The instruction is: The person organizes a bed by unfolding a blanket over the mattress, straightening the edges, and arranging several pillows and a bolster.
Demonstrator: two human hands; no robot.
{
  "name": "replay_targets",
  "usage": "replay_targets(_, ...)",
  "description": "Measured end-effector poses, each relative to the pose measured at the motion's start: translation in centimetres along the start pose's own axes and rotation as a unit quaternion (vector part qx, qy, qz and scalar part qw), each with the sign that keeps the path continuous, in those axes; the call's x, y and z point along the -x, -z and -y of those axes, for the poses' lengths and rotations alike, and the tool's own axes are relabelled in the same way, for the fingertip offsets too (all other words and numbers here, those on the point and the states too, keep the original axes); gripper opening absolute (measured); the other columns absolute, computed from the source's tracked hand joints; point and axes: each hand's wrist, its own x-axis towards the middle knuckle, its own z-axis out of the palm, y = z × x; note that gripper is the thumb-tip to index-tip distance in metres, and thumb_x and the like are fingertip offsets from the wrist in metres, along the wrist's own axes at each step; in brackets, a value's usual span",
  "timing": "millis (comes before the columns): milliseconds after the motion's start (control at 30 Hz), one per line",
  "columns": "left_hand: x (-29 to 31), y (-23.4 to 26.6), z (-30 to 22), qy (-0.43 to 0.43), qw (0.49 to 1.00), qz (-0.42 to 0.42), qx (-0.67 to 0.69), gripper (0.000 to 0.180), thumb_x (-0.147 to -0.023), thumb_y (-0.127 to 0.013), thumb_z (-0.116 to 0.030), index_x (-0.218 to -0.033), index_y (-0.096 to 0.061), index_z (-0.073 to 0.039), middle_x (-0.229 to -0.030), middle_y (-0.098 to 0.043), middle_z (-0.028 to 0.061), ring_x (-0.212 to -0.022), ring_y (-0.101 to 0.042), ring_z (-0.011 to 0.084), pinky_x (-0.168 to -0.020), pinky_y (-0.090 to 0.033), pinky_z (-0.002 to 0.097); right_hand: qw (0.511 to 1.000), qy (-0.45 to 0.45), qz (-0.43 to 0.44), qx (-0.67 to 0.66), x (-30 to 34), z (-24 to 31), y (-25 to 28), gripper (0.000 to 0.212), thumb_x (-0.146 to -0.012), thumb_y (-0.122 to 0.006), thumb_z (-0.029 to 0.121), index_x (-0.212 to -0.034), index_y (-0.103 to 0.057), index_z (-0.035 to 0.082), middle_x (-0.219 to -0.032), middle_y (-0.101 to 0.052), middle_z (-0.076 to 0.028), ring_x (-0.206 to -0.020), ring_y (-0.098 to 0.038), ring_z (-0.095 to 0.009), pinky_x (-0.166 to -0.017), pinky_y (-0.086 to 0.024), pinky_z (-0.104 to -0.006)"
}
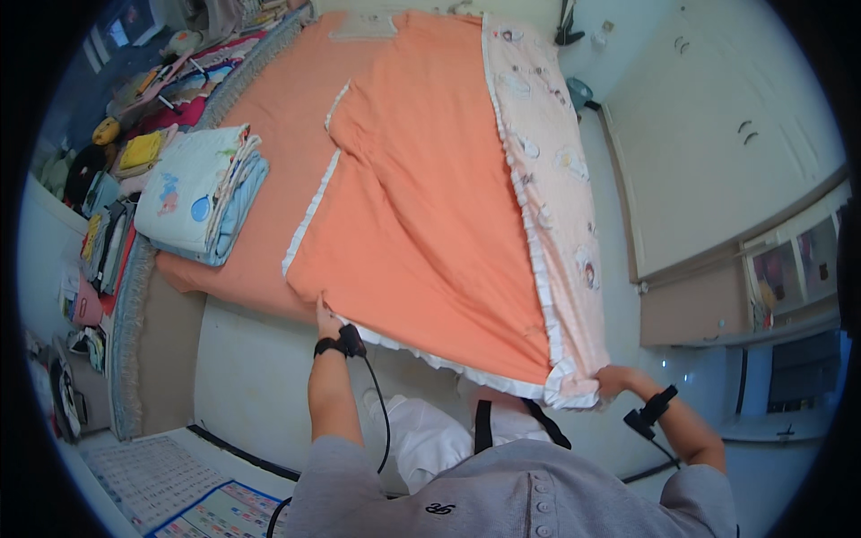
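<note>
An orange quilt [430,242] with white ruffled edging lies spread over the bed. Along its right side shows a pale pink printed strip [543,170], bordered by a ruffle. My left hand [326,317] grips the near edge of the quilt toward its left corner, fingers partly hidden by the cloth. At the near right corner, my right hand [613,380] is closed on the bunched ruffle and pink cloth. Between my hands the near ruffle hangs in a shallow curve in front of my legs. Each wrist carries a black strap with a small device and cable.
A folded stack of bedding [193,193] sits on the bed's left side, by a long shelf of clothes and toys [170,99]. White cabinets [717,134] stand on the right. A printed chart [157,480] lies at lower left.
</note>
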Motion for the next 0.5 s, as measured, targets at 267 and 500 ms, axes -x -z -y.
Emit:
replay_targets(267, 11.2, 1.4, -19.2, -0.277, 0.786, 0.199, -0.516, 0.039, -0.077, -0.047, -0.024, -0.107, -0.04, 0.0, -0.105, -0.046, 0.013, -0.096, -0.045, 0.0231, -0.082, -0.037, 0.0352, 0.996, 0.032, 0.078, -0.008, -14.4, 8.4, -4.6, 0.031, -0.06, -0.052, 0.019, -0.088, -0.057, 0.006, -0.09, -0.055, -0.013, -0.081, -0.053, -0.026, -0.068, -0.041, -0.0331)
replay_targets(500, 12.8, 16.3, -20.4, 0.062, 0.997, -0.02, -0.036, 0.04, -0.079, -0.043, -0.029, -0.109, -0.038, -0.004, -0.112, -0.042, 0.0112, -0.101, -0.042, 0.0246, -0.085, -0.033, 0.039, 0.979, -0.046, 0.153, 0.13, -23.8, 19.6, -5.6, 0.026, -0.062, -0.053, 0.018, -0.085, -0.059, 0.009, -0.087, -0.057, -0.011, -0.082, -0.053, -0.024, -0.07, -0.041, -0.0338)
